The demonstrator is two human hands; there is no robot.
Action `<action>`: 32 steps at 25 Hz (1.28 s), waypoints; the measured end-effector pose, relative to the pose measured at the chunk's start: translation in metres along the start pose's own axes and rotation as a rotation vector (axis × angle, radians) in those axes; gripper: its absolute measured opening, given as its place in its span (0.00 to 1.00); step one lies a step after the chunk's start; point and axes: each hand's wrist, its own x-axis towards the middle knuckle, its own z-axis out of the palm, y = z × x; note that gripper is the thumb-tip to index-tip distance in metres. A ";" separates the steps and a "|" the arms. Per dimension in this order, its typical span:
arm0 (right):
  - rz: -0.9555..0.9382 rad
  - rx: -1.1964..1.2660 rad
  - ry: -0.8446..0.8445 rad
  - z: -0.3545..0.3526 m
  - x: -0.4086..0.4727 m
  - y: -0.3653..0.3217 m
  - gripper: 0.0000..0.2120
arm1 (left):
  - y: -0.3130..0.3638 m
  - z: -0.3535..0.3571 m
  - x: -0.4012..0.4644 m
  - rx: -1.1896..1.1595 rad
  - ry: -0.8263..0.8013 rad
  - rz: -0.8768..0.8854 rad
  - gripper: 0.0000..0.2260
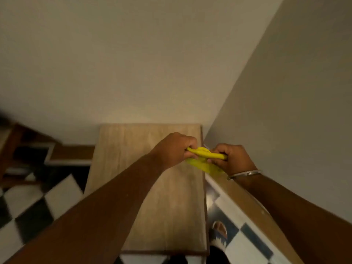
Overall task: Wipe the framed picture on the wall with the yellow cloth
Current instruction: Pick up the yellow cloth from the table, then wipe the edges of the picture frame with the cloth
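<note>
The yellow cloth point(206, 158) is bunched and stretched between both my hands, above the right far corner of a light wooden tabletop point(152, 206). My left hand point(175, 147) grips its left end with fingers closed. My right hand point(231, 159), with a thin metal bangle at the wrist, grips its right end. A loose fold of the cloth hangs below the hands. No framed picture is in view; only bare wall shows ahead.
Two plain walls meet in a corner point(228, 103) just right of the table. A wooden skirting board point(245, 202) runs along the right wall. Black-and-white checkered floor tiles point(38, 210) lie to the left, and my foot point(219, 233) shows below the table's right edge.
</note>
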 end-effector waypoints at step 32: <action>-0.179 -1.264 1.835 -0.791 -0.419 -0.330 0.17 | 0.915 -0.380 0.160 -0.063 1.364 1.051 0.14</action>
